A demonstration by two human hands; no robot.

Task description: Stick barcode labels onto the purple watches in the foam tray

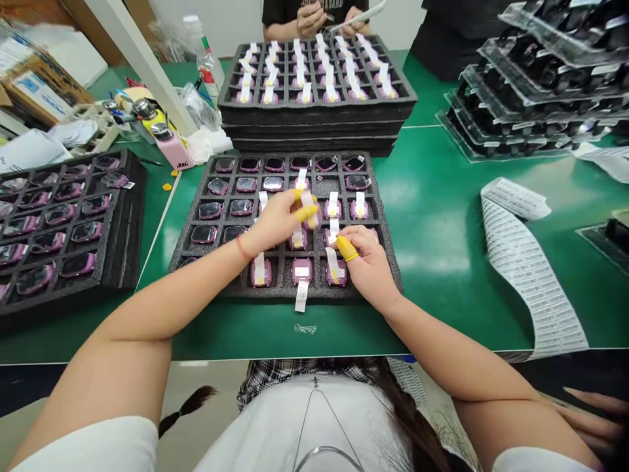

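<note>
My left hand [282, 219], with yellow finger cots, grips a purple smartwatch case [312, 215] with a white paper strip on it, held above the foam tray [314, 296]. My right hand [368, 262] is closed, its yellow-tipped thumb bent against the fingers beside a white strip [333, 231]; what sits in the pinch is hidden. Around both hands, purple watches lie in the tray's compartments. Some are face up with dark screens, like this watch [210, 210]. Others lie back up with white strips, like this one [336, 272].
Behind stands a stack of black foam trays [314, 118] with strip-tagged watches; a person's hands [312, 19] work beyond it. Another watch tray [132, 216] is at left. Clear plastic trays [472, 124] pile up at right, near a curling label sheet [521, 262]. A pink bottle [173, 149] stands back left.
</note>
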